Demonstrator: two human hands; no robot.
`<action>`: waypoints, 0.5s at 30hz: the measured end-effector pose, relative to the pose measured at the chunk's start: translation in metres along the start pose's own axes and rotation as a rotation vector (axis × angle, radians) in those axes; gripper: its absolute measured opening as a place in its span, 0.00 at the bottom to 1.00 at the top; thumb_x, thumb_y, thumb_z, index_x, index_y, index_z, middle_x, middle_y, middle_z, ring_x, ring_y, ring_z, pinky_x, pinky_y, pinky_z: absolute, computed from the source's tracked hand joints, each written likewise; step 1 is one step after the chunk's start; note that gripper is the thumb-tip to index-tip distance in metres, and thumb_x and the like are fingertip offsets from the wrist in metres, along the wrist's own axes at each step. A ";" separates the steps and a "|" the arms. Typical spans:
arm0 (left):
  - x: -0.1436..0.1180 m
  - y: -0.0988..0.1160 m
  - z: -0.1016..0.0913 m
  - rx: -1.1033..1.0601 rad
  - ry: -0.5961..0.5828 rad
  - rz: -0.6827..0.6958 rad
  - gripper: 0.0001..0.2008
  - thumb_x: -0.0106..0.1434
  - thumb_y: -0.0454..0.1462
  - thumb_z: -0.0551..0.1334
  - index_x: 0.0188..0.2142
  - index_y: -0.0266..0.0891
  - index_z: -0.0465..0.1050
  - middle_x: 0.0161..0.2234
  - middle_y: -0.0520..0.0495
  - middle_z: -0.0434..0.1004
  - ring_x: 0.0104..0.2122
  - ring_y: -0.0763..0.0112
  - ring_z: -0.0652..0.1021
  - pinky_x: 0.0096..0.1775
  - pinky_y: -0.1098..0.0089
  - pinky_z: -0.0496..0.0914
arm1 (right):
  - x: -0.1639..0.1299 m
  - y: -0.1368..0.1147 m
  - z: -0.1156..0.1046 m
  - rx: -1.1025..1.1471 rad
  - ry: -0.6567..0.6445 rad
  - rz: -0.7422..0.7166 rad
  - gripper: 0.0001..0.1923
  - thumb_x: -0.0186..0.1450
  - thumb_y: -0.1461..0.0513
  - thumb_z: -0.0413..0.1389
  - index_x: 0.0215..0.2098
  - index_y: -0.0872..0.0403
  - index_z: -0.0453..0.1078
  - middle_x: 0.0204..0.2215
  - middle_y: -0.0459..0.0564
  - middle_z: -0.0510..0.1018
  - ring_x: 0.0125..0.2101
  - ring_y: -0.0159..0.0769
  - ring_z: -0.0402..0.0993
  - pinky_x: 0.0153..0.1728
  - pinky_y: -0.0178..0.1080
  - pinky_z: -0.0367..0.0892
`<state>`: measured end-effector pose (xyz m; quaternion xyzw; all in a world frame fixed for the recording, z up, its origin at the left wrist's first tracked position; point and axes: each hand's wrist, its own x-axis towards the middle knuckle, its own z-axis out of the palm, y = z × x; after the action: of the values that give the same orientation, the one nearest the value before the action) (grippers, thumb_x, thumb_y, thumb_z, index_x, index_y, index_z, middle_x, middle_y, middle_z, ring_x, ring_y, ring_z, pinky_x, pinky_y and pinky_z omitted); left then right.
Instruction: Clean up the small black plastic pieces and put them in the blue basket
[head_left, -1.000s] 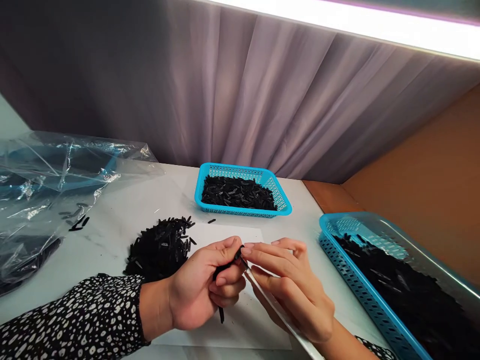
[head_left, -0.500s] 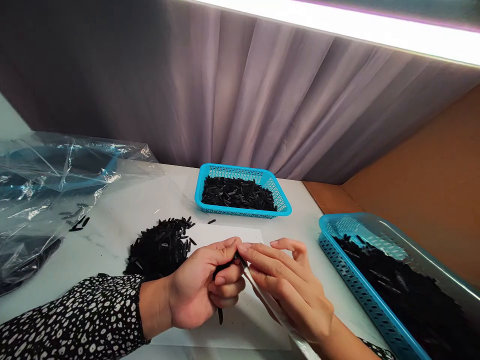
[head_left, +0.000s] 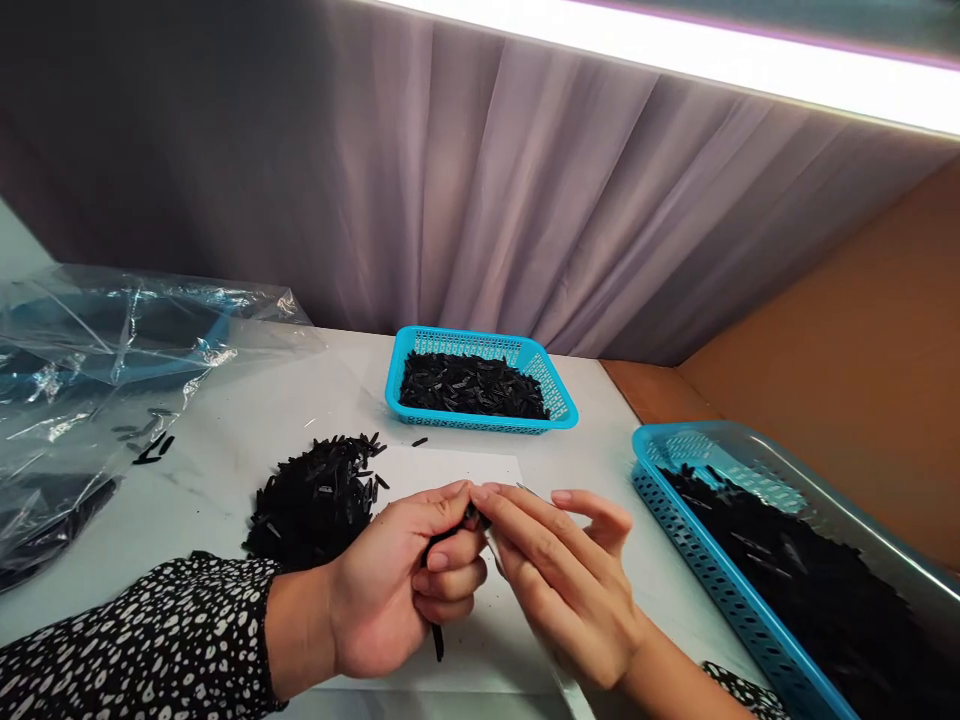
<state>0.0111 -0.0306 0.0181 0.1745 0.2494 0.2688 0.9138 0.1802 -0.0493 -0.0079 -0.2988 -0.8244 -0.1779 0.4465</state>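
My left hand [head_left: 401,585] is closed, thumb against curled fingers, around a few slim black pieces; one black piece [head_left: 437,642] sticks out below the fingers. Beside it, my right hand [head_left: 566,580] is closed on a long, slim, pale tool [head_left: 568,690], mostly hidden by the palm, so its kind is unclear. Fingertips of both hands meet at a small black piece [head_left: 474,515] by the left thumb. Under the hands lies a white sheet [head_left: 495,650]. A heap of similar black pieces [head_left: 311,500] rests left of it, partly behind my left wrist.
A blue basket [head_left: 480,423] of black pieces stands at the back. Another, larger blue basket [head_left: 720,600] with black pieces is at the right. Clear plastic [head_left: 90,380] spreads over the left side, near several loose pieces [head_left: 154,450]. A curtain [head_left: 465,180] hangs behind.
My right hand has tilted and shifted slightly, and the tool's lower end has swung left. The left hand keeps its grip. The whole view has moved slightly.
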 end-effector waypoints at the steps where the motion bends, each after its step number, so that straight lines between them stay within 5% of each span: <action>1: -0.001 -0.001 0.001 0.008 -0.014 -0.002 0.10 0.72 0.36 0.52 0.32 0.40 0.64 0.15 0.61 0.51 0.16 0.79 0.43 0.17 0.80 0.43 | 0.001 0.002 0.001 -0.006 0.006 0.007 0.14 0.70 0.72 0.50 0.29 0.54 0.69 0.41 0.53 0.86 0.42 0.37 0.83 0.47 0.44 0.63; 8: -0.006 0.002 0.005 0.086 -0.140 0.040 0.16 0.71 0.37 0.53 0.26 0.40 0.54 0.17 0.59 0.51 0.16 0.80 0.47 0.18 0.79 0.45 | -0.002 0.015 0.006 0.142 0.232 0.351 0.09 0.66 0.71 0.56 0.35 0.50 0.69 0.39 0.48 0.86 0.31 0.39 0.83 0.44 0.48 0.67; 15: -0.003 0.005 0.002 0.140 -0.100 0.077 0.16 0.69 0.41 0.58 0.27 0.41 0.55 0.16 0.60 0.51 0.16 0.80 0.48 0.18 0.79 0.43 | 0.005 -0.003 -0.004 0.260 0.267 0.256 0.09 0.62 0.72 0.59 0.34 0.53 0.72 0.36 0.51 0.86 0.33 0.42 0.84 0.37 0.46 0.71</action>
<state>0.0079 -0.0288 0.0227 0.2605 0.2149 0.2766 0.8997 0.1788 -0.0516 -0.0017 -0.3148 -0.7292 -0.0499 0.6056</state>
